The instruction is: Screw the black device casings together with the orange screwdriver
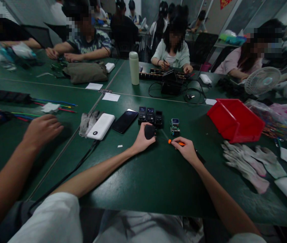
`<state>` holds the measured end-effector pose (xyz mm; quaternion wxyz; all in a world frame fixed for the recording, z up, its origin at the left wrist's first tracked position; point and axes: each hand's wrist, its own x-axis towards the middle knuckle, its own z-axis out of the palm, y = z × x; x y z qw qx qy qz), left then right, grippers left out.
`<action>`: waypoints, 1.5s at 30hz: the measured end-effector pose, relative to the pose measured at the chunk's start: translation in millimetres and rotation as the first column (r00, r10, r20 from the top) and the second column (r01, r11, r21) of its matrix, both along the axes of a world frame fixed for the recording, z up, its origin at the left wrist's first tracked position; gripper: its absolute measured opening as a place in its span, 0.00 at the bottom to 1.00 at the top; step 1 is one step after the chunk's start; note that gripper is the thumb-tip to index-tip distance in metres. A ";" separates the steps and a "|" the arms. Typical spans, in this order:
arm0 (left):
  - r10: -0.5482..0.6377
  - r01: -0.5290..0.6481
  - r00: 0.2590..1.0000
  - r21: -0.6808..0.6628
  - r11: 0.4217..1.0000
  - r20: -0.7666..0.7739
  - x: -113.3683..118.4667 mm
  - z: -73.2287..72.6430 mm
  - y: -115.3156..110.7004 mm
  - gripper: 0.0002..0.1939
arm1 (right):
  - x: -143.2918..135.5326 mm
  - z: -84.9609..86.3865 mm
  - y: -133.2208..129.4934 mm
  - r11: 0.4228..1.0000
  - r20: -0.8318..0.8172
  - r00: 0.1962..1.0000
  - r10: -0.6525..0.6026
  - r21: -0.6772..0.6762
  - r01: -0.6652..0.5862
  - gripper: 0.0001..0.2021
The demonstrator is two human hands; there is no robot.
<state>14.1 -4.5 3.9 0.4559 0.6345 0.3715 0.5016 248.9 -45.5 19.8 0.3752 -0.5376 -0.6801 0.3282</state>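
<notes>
My left hand (144, 139) grips a small black case (149, 132) over the green table. In my right hand (186, 148) is an orange-handled screwdriver (181, 143), its thin shaft pointing up and left toward the case. Just beyond my left hand, several black modules with small screens (150, 115) stand side by side. A green circuit board with a small display (175, 127) lies beyond my right hand. The dark phone (125, 121) rests left of the modules, beside a white power bank (101, 126).
At the right are a red bin (237, 120), grey gloves (247, 162) and a fan (262, 81). A pale green bottle (134, 68) stands farther back. A co-worker's arm (31, 141) reaches in from the left. A black cable (74, 168) crosses the table's left part.
</notes>
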 end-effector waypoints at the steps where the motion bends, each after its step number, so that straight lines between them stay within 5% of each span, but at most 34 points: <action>1: -0.003 0.003 1.000 0.002 1.000 0.004 0.2 0.0 0.1 0.28 | -0.6 -0.3 -0.7 1.000 -0.004 1.000 -0.001 0.029 0.002 0.13; 8: -0.004 0.004 1.000 0.001 1.000 0.000 -0.3 1.4 -0.9 0.27 | -0.5 -0.8 -3.0 0.948 0.093 0.995 0.018 0.315 -0.047 0.09; 14: -0.010 0.010 1.000 0.006 1.000 -0.004 -0.7 2.1 -1.4 0.27 | 4.0 -4.1 -2.2 0.932 0.184 0.980 0.073 0.337 -0.132 0.10; 22: -0.004 0.004 1.000 0.001 1.000 -0.016 -0.2 0.1 -1.5 0.28 | 2.5 4.5 -3.0 0.993 0.062 0.994 0.092 0.067 -0.096 0.12; 28: 0.003 -0.003 1.000 0.001 1.000 -0.017 0.0 0.1 -2.1 0.28 | -0.2 2.1 0.5 0.969 -0.125 0.986 0.115 -0.204 -0.139 0.15; 33: -0.015 0.015 1.000 -0.007 1.000 -0.010 -0.2 0.5 -2.1 0.28 | -2.2 0.0 -3.1 0.993 0.060 0.994 0.096 0.058 -0.099 0.12; 38: -0.028 0.028 1.000 -0.007 1.000 -0.011 -0.4 0.0 -1.9 0.28 | -1.3 0.2 -5.8 0.947 0.239 0.967 0.086 0.282 -0.154 0.10; 45: -0.038 0.038 0.999 -0.014 0.999 -0.012 -0.5 1.3 -2.5 0.27 | 3.1 -3.9 -4.9 0.945 0.264 0.960 0.092 0.282 -0.168 0.11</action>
